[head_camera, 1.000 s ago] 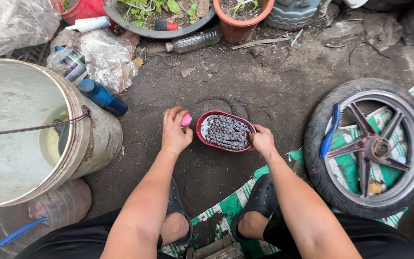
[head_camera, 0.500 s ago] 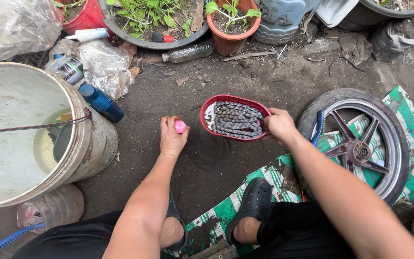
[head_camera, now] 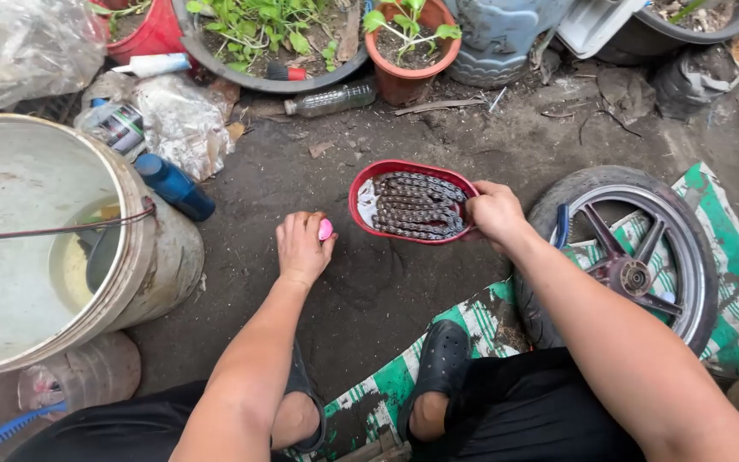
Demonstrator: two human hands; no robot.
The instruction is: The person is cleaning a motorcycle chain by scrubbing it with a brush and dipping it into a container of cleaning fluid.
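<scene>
Gripping the red basin (head_camera: pixel 361 198) rim, right hand (head_camera: pixel 493 212) fingers closed, chain (head_camera: pixel 414 205) inside, left hand (head_camera: pixel 301 248) clutching pink object (head_camera: pixel 325 229).

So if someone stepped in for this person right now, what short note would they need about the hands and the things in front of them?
Left hand: closed around a small pink object, resting on the dirt ground.
Right hand: gripping the rim of the red oval plastic basin.
Coiled grey metal chain: lying inside the basin.
Spoked motorcycle wheel with tyre: flat on the green-and-white woven mat, right of the basin.
Large white bucket: to the left.
</scene>
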